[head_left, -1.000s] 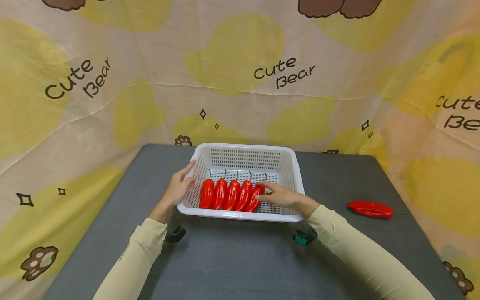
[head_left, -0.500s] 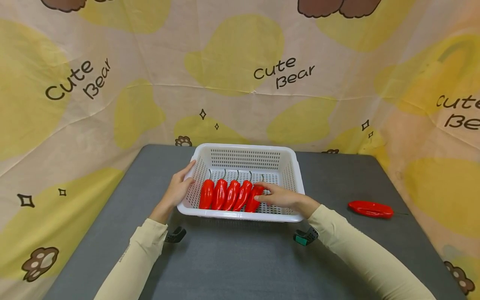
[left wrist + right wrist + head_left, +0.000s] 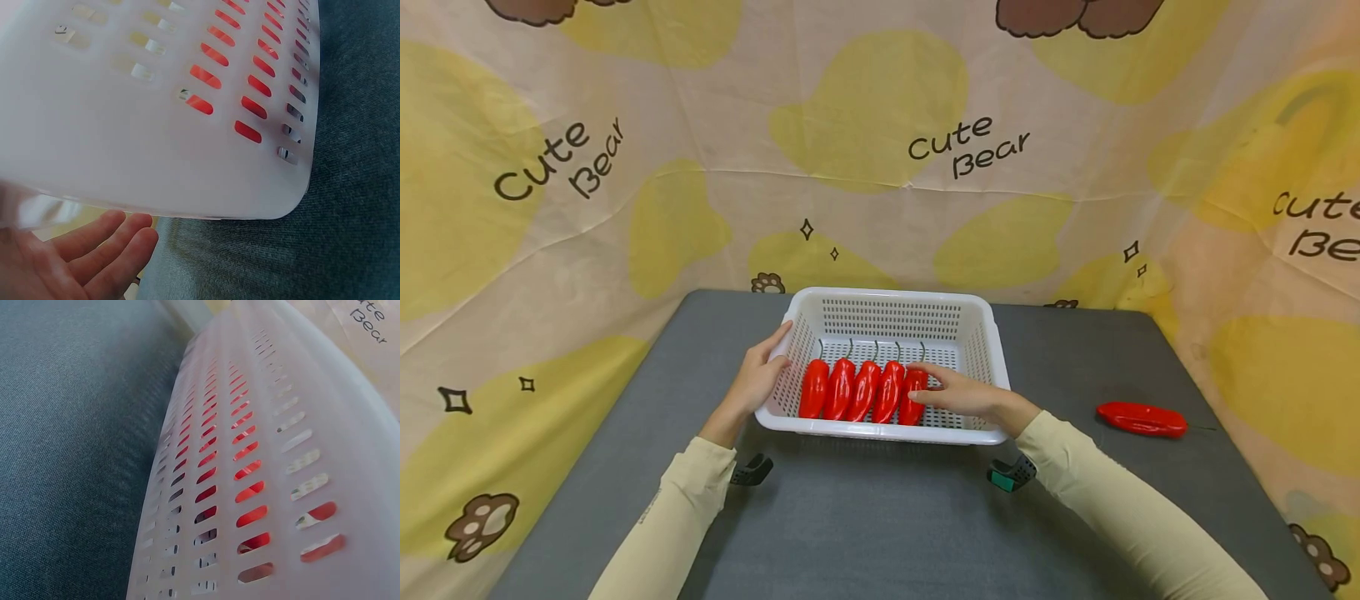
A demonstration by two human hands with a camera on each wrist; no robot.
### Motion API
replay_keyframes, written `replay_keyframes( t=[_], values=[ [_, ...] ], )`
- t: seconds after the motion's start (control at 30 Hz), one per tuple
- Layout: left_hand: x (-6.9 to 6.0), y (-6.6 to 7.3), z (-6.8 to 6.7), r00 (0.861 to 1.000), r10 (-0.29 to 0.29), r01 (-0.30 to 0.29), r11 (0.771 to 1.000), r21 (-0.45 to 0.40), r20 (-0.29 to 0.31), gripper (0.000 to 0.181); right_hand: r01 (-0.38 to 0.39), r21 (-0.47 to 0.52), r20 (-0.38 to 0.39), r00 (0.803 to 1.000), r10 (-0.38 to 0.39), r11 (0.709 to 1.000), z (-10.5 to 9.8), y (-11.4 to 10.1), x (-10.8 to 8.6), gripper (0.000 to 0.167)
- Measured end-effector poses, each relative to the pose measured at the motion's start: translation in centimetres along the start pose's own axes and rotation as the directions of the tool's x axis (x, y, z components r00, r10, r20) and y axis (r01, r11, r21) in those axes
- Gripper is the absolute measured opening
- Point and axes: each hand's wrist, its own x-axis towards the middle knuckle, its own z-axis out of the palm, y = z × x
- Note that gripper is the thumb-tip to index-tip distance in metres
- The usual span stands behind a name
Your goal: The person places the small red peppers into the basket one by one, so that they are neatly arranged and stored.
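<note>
A white perforated plastic basket stands on the grey table, with several glossy red chili peppers side by side in its left part, green stems pointing away. The left hand holds the basket's left end, thumb over the rim; the left wrist view shows some of its fingers beside the white wall. Reaching over the front rim, the right hand pinches the rightmost pepper of the row between thumb and fingers, which partly cover it. In the right wrist view the basket wall hides this hand.
One more red chili pepper lies on the table to the right of the basket, its stem pointing right. Behind the table hangs a patterned cloth.
The right hand's pepper has shifted slightly left and turned straighter, in line with the row. Its stem now points more directly away. The left hand and the basket stay in place.
</note>
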Motion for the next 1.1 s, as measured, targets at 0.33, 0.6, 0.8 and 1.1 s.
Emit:
replay_keyframes(
  t=[0.33,0.6,0.8,1.1],
  values=[
    [0.8,-1.6,0.0,1.0,-0.007,0.007,1.0,-0.014,-0.015,0.063,0.011,-0.008,-0.035,0.999,-0.011,1.0,0.1,-0.2,0.0,0.068],
    [2.0,-4.6,0.4,0.999,0.006,-0.006,1.0,0.006,-0.036,0.065,0.017,-0.028,-0.072,0.997,-0.019,0.999,0.2,0.1,0.1,0.067],
    [2.1,-4.8,0.5,0.999,0.012,-0.012,1.0,-0.004,-0.036,0.066,0.023,0.004,-0.105,0.994,-0.022,1.0,0.2,0.1,0.0,0.067],
    [2.2,-4.6,0.3,0.999,0.01,-0.01,1.0,-0.001,-0.038,0.065,0.055,0.004,-0.143,0.988,-0.054,0.998,0.1,0.0,-0.2,0.066]
  ],
)
